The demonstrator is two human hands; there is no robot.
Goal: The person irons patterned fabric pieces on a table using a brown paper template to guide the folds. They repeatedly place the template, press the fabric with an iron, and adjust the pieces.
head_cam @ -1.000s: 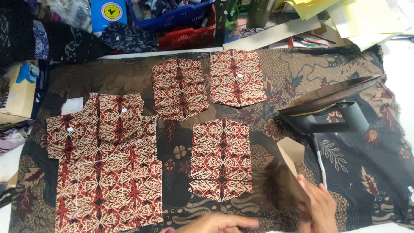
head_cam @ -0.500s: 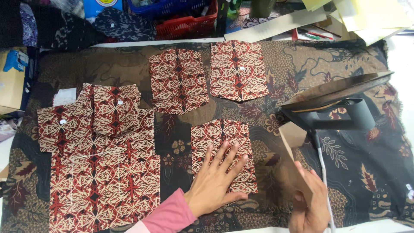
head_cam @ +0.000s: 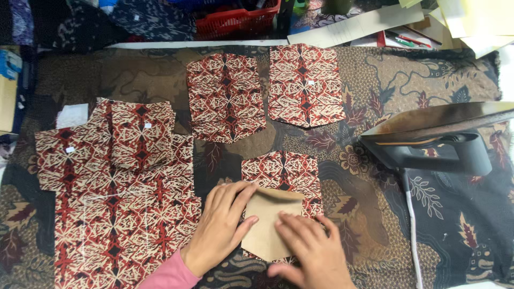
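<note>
**Template laid on the near pocket piece**

A tan card template (head_cam: 272,222) has been set on the near red-patterned pocket piece (head_cam: 284,174), which lies on the dark batik cloth (head_cam: 428,225) covering the table. The left hand (head_cam: 222,227) rests flat on the template's left edge, its fingers (head_cam: 235,195) spread and released, nothing grasped. The right hand (head_cam: 310,251) presses the template's near right part, fingers likewise flat and unclenched. The template looks stiff, five-sided and pointed at the near end, and most of the piece is covered by it; only the far strip and right margin show. No edge has been folded over it yet, and the iron (head_cam: 433,136) stands untouched to the right. Two more pocket pieces (head_cam: 227,96) (head_cam: 305,85) lie flat farther off, seemingly unpressed. Larger panels (head_cam: 118,203) lie at left.
</note>
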